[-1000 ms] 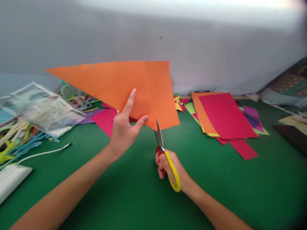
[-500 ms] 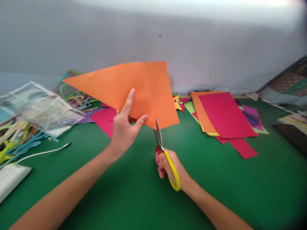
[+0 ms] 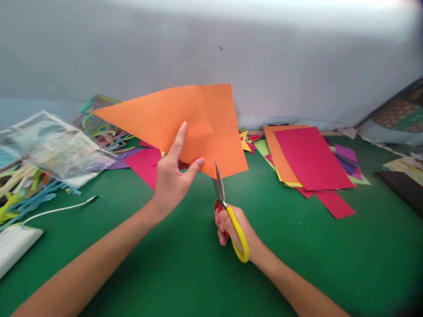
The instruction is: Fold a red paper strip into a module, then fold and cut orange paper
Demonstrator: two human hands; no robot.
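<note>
A large orange sheet of paper (image 3: 205, 119), pointed at its left end, is held up over the table by my left hand (image 3: 175, 171). The index finger and thumb lie on the near face; the other fingers are hidden behind the paper. My right hand (image 3: 239, 224) is closed round the handles of a pair of scissors (image 3: 239, 235), one yellow and one red. The blades point up, slightly parted, and meet the sheet's lower edge to the right of my left thumb.
On the green table (image 3: 185, 273), stacked coloured sheets (image 3: 313, 158) lie to the right, with a dark flat object (image 3: 401, 189) beyond them. Paper strips (image 3: 23, 189), a clear plastic bag (image 3: 59, 145) and a white box with a cable (image 3: 20, 246) are at left. Paper stars (image 3: 246, 143) sit behind.
The orange sheet's left point has shifted slightly to the right. Both hands and the scissors stay almost where they were, the blades still at the lower edge.
</note>
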